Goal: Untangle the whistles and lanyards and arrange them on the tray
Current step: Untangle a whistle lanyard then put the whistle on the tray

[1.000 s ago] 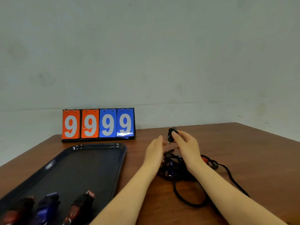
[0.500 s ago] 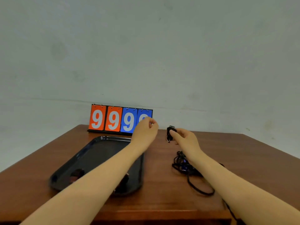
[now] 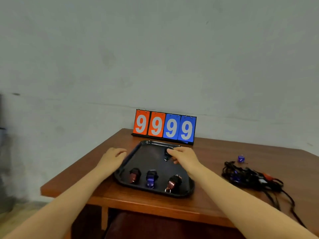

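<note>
— Over the black tray, what is the right hand doing?
— Its grip is pinched on a small black whistle, fingers and thumb curled round it, held low above the far right part of the tray; whether the whistle touches the tray floor cannot be told

— And the left hand?
— Its grip is released, fingers loosely bent, holding nothing, resting at the tray's left rim

— What already lies on the tray?
— Three whistles in a row along the near edge, apart from one another: a dark red whistle on the left, a blue whistle in the middle, and a brown-red whistle with a metal ring on the right

— Where is the rest?
— A tangled heap of black lanyards sits on the brown surface, well right of the tray, with cords trailing toward the near edge. A small blue whistle lies just behind the heap. A scoreboard reading 9999 stands behind the tray, by the wall
</note>
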